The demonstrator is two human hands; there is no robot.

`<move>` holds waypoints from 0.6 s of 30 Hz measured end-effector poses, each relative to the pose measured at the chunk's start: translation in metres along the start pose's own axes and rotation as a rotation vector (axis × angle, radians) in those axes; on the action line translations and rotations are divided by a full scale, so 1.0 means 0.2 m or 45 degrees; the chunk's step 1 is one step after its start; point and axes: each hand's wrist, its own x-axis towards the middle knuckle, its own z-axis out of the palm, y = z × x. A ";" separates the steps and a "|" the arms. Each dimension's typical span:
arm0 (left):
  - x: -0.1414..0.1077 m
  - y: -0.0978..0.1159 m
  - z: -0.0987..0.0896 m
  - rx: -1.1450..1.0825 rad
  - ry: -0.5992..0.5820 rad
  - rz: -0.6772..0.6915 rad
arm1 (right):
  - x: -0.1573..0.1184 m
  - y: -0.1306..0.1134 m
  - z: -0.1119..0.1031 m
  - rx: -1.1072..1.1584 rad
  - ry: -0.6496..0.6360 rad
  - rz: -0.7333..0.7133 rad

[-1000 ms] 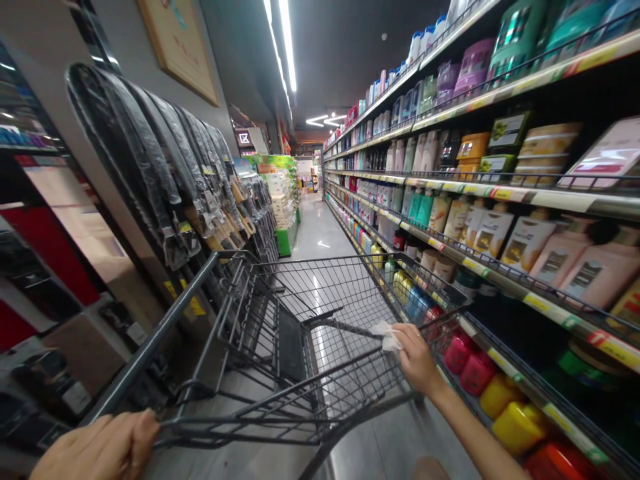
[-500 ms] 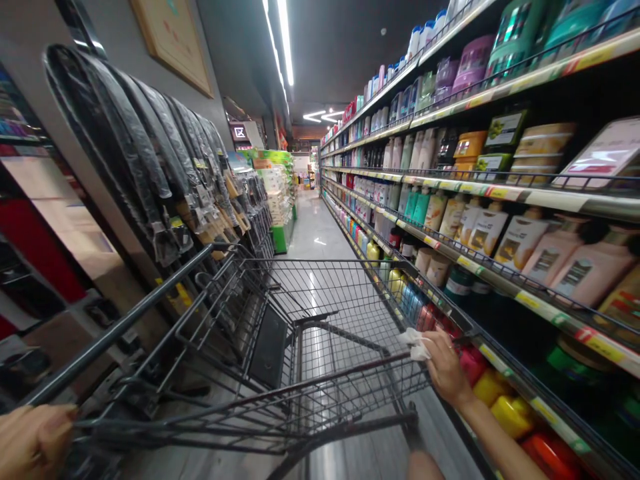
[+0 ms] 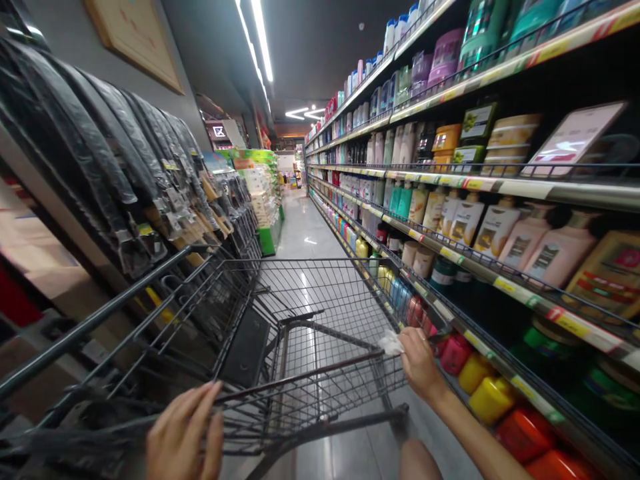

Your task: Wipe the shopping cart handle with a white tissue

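A dark metal shopping cart (image 3: 245,350) fills the lower middle, its wire basket showing the floor through the mesh. My right hand (image 3: 420,363) is closed at the right end of the cart's near bar. A crumpled white tissue (image 3: 391,343) sticks out from its fingers; whether they also grip the bar is hard to see. Lower left, my left hand (image 3: 185,433) rests at the left part of the near bar. Its fingers are stretched out, with nothing seen in them.
On the right, a long shelf (image 3: 565,187) of bottles and jars runs close beside the cart. Plastic-wrapped dark goods (image 3: 100,133) hang along the left. Stacked packs (image 3: 257,200) stand farther down the aisle floor (image 3: 305,233).
My left hand has moved right and come off the far left end, its fingers now stretched out. The view has turned slightly right, while my right hand keeps the tissue.
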 end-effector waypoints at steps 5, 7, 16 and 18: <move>0.04 0.29 0.33 -0.046 -0.218 0.273 | 0.01 -0.06 -0.01 0.028 -0.069 -0.051; 0.05 0.31 0.38 -0.014 -0.255 0.271 | 0.00 -0.07 -0.01 0.029 -0.078 -0.135; 0.06 0.21 0.40 0.045 -0.201 0.261 | -0.09 0.10 -0.04 -0.087 -0.011 -0.195; 0.06 0.21 0.40 0.033 -0.206 0.245 | -0.11 0.13 -0.06 -0.079 -0.027 -0.185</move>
